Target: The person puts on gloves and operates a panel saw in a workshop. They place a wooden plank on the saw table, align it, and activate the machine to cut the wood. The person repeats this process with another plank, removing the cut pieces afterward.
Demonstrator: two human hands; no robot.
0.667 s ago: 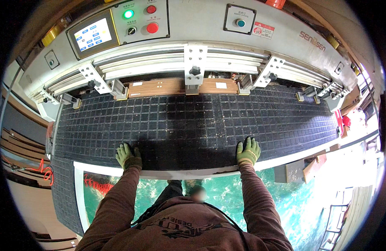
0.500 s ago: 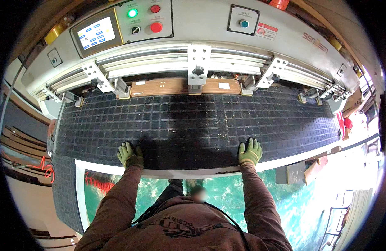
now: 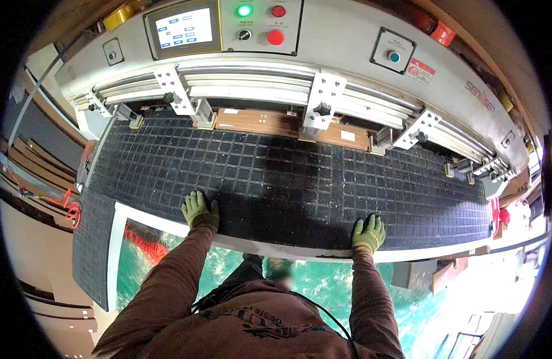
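Both of my hands wear pale green gloves and rest on the near part of a black table mat [image 3: 240, 170] with a raised square grid. My left hand [image 3: 200, 213] lies flat with its fingers apart, pointing away from me. To its right, close to the mat's front edge, my right hand [image 3: 369, 233] is also flat with spread fingers. Neither one holds anything. Beyond them, a brown wood-grain panel [image 3: 261, 122] with small white labels lies beneath the machine's front, behind a row of white metal brackets [image 3: 324, 107] with black knobs.
A grey machine housing spans the back, carrying a lit touchscreen [image 3: 184, 28], a green lamp [image 3: 245, 11] and red buttons [image 3: 276, 37]. Left are a coiled orange hose [image 3: 72, 210] and stacked brown boards [image 3: 48, 167]. A white table edge [image 3: 276, 248] runs before me, above a green patterned floor [image 3: 324, 278].
The view has turned slightly, so the machine and brackets appear farther right and tilted. Both hands still rest flat and open on the mat.
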